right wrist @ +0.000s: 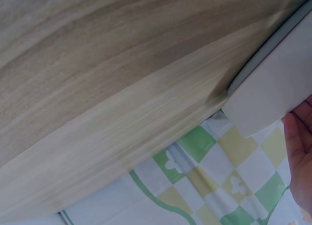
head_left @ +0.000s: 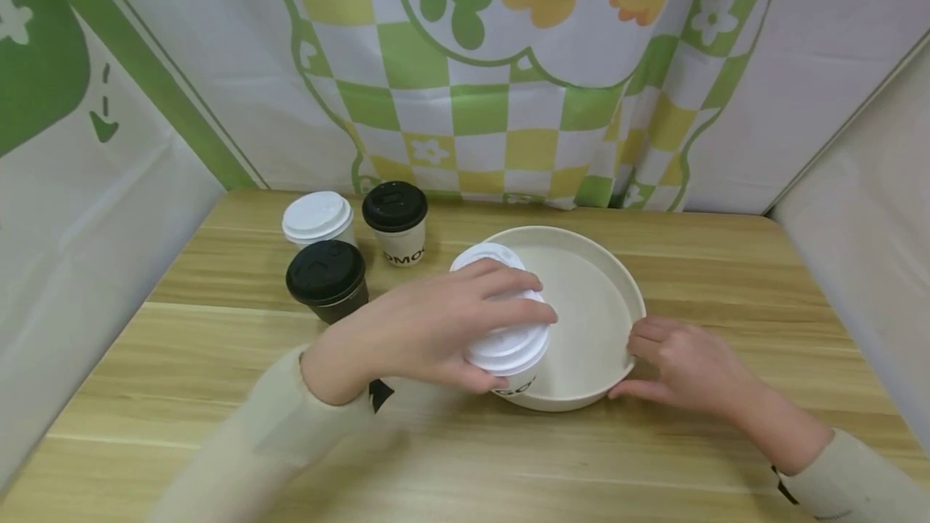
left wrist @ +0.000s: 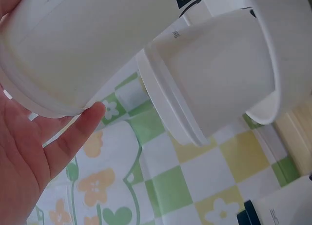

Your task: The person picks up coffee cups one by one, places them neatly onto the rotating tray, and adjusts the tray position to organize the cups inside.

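My left hand [head_left: 443, 317] grips a white paper coffee cup [head_left: 512, 349] by its white lid, from above, over the left front part of a round cream tray [head_left: 592, 305]. Dark lettering shows on the cup's side. Just behind it, partly hidden by the fingers, a second white-lidded cup [head_left: 485, 253] stands inside the tray; the left wrist view shows this cup [left wrist: 214, 76] beside the held one [left wrist: 92, 44]. At the tray's right side my right hand [head_left: 686, 366] holds the rim, fingers over the edge and thumb low against the outer wall [right wrist: 273, 95].
Left of the tray three more lidded cups stand close together: a white-lidded one [head_left: 318, 216], a white cup with black lid [head_left: 395, 212], and a dark cup with black lid [head_left: 325, 274]. A checked curtain [head_left: 479, 127] hangs behind the wooden table [head_left: 719, 273].
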`<state>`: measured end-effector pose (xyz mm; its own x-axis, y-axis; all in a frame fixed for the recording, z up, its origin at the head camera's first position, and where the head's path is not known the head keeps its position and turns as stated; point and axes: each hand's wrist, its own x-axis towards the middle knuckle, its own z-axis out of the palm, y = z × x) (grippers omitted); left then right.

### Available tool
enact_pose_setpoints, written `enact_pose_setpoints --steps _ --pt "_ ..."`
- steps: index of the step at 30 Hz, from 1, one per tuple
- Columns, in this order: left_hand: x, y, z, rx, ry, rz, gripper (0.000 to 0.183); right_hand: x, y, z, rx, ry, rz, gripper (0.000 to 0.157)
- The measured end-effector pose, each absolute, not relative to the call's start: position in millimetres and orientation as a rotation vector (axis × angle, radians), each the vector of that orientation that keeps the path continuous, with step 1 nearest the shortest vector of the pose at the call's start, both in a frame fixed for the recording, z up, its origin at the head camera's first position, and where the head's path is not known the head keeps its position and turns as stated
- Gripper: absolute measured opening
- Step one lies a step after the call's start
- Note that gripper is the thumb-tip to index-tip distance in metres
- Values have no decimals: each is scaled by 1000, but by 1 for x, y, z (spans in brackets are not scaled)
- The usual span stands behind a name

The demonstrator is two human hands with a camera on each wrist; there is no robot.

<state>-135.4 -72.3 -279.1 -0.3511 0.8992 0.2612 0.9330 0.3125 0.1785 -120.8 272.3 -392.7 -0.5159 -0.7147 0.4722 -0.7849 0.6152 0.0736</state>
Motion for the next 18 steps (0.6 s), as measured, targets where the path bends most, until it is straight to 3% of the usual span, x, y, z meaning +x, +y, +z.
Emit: enact_pose_setpoints --steps 18 --pt "-149 -38 -285 -1791 -2543 -334 66 -121 272 -393 1192 -2356 203 56"
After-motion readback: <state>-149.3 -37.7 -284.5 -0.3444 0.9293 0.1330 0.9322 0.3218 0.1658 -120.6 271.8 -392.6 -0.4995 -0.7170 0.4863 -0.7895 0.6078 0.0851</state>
